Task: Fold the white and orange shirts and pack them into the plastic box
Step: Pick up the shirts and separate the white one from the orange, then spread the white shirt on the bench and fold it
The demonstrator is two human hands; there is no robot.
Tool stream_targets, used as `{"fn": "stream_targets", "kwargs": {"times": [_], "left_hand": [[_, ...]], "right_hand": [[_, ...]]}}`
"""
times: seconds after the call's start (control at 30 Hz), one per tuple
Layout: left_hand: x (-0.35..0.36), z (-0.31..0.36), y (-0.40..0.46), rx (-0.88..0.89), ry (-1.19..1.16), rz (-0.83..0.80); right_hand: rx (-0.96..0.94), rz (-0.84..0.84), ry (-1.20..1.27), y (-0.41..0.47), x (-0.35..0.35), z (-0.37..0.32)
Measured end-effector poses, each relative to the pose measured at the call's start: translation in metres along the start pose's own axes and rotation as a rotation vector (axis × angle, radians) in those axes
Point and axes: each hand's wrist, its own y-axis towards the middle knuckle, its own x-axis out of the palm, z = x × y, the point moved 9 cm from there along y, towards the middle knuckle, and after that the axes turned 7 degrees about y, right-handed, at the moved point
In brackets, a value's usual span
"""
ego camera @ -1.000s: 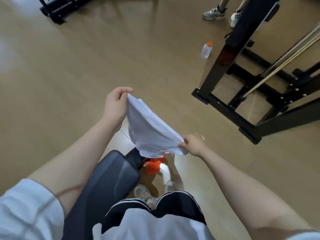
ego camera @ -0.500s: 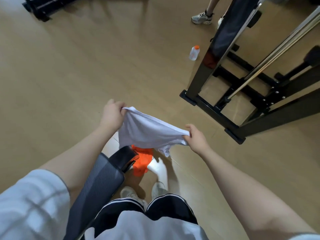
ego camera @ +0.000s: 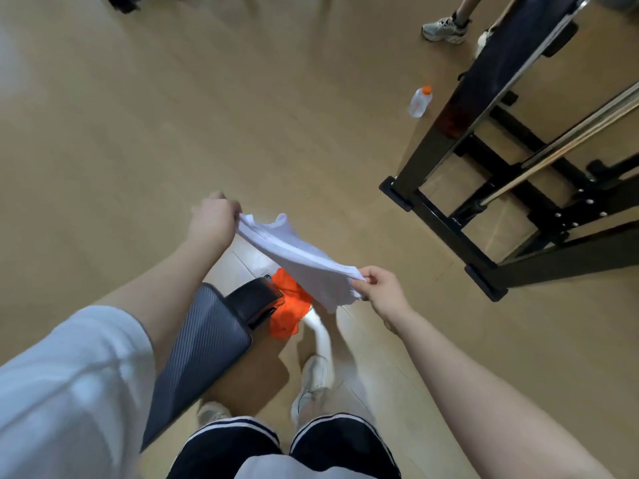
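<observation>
I hold a folded white shirt [ego camera: 301, 261] stretched in the air between both hands. My left hand [ego camera: 212, 221] grips its far upper corner. My right hand [ego camera: 382, 292] pinches its near lower corner. Below the white shirt an orange shirt [ego camera: 288, 307] lies bunched at the end of a dark padded bench [ego camera: 204, 344]. A pale, clear edge [ego camera: 321, 335] shows beside the orange shirt; I cannot tell whether it is the plastic box.
A black gym machine frame [ego camera: 484, 209] stands on the wooden floor at the right. A clear bottle with an orange cap [ego camera: 420, 102] lies near it. Another person's shoes [ego camera: 444, 27] are at the top right. My own feet [ego camera: 311, 378] stand below the shirt.
The white shirt has swung from hanging loosely to a flatter, stretched strip. My left hand went down and then up a little; my right hand moved right and lower.
</observation>
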Motion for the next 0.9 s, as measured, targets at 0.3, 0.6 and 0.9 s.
{"fn": "stream_targets", "kwargs": {"times": [0.3, 0.6, 0.9], "left_hand": [[0.061, -0.198, -0.091, -0.213, 0.062, -0.072], [0.112, -0.411, -0.192, -0.311, 0.110, -0.182], [0.169, -0.577, -0.317, -0.506, -0.043, -0.106]], "right_hand": [[0.137, -0.323, -0.078, -0.058, 0.184, 0.060], [0.218, -0.477, -0.316, -0.166, 0.415, 0.141], [0.215, -0.633, -0.527, -0.267, 0.596, 0.230]]}}
